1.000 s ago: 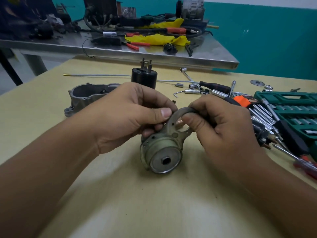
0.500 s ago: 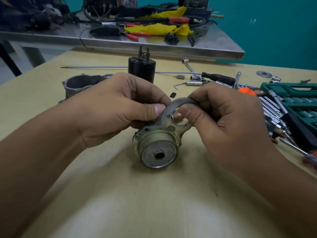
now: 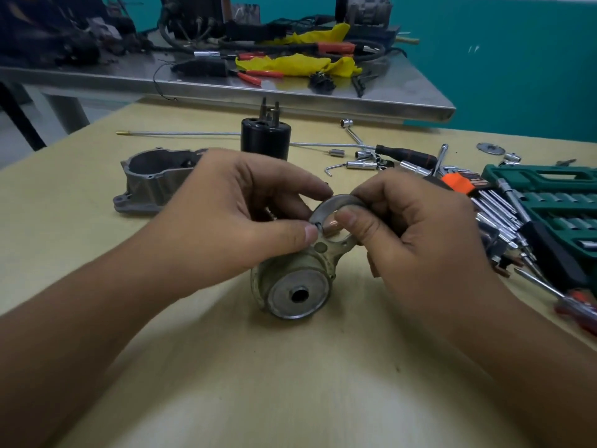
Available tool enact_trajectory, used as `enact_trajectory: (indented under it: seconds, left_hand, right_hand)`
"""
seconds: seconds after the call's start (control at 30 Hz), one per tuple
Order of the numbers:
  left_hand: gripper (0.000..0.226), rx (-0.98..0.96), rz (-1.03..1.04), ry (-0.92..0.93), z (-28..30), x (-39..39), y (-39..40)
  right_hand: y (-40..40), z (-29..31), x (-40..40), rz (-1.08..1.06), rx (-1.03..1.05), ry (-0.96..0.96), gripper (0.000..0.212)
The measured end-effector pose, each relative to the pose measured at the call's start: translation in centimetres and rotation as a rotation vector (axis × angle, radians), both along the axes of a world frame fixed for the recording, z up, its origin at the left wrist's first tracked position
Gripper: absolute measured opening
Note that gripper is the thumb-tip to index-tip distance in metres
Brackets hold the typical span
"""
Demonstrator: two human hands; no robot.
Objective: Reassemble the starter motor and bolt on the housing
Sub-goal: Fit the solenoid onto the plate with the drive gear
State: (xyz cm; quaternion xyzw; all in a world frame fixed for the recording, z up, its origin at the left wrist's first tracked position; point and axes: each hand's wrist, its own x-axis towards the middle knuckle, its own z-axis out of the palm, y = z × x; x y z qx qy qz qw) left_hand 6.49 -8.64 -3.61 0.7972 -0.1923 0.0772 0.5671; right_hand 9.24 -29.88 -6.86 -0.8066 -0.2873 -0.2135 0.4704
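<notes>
Both hands' grip on motor bracket (image 3: pixel 326 250)

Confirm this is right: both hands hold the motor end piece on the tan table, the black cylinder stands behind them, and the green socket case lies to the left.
Not quite. The head view shows the green socket case on the right, not the left. The rest stands: left hand and right hand hold the motor end piece on the tan table, black cylinder standing behind.
</notes>
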Motion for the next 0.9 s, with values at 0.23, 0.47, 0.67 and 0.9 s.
enact_trajectory:
  seconds: [0.23, 0.47, 0.67, 0.9]
  left_hand:
    - [0.042, -0.083, 0.204, -0.089, -1.0, -0.4, -1.6]
    - [0.049, -0.088, 0.336, -0.130, -1.8, -0.5, -2.1]
    - [0.039, -0.139, 0.324, -0.111, -2.0, -0.5, -2.1]
    - [0.036, -0.187, 0.267, -0.068, -2.1, -0.5, -1.8]
  right_hand:
    - [-2.6, 2.8, 0.4, -0.180, -0.252, -0.076, 0.036]
    - [-6.6, 5.4, 1.2, -0.446, -1.038, 0.393, 0.088]
    - [-7.7, 4.5, 2.0, -0.485, -0.776, 0.491, 0.070]
    - [-7.0, 3.4, 1.7, 0.097, 0.264, 0.591, 0.061]
